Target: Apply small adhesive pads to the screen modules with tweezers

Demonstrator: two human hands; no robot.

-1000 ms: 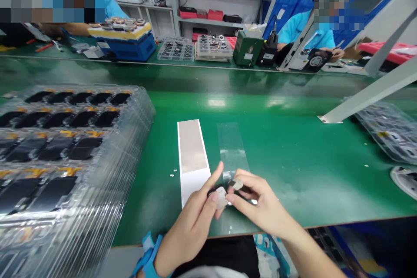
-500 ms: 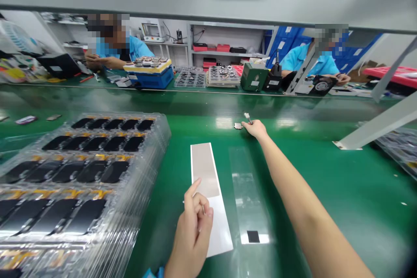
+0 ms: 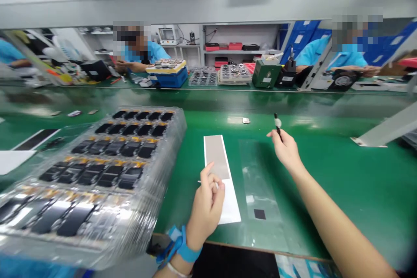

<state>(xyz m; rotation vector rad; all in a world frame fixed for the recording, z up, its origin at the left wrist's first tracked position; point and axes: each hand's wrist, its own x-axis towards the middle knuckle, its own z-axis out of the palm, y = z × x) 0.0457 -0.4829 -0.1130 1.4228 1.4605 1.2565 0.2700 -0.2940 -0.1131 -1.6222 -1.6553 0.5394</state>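
Steadiness counts in a pinch this small: thumb and forefinger do best set close together near the held end, with the wrist loose, so the piece neither rolls nor slips. The right hand [image 3: 286,150] is raised above the green bench mat [image 3: 352,191], almost closed, its thumb and forefinger pressed on a slim black stick [image 3: 277,129] with a white fluffy tip standing clear above them. The left hand [image 3: 206,208] sits lower, with its fingers curled toward the thumb, and a pale sliver [image 3: 216,186] shows at the fingertips; whether they have hold of it, I cannot tell. That hand overlaps the near part of a white backing strip [image 3: 230,202] carrying a grey pad [image 3: 216,156]. To the right of the strip, between the 2 hands, lies a clear film strip [image 3: 259,173] with a small black square [image 3: 259,213] near its end. A small metal piece [image 3: 246,120] rests on the mat beyond it. A blue strap [image 3: 179,243] circles the left wrist. A stack of clear blister trays [image 3: 177,126] with black parts in rows fills the left side, and 2 co-workers in blue sit across the bench.
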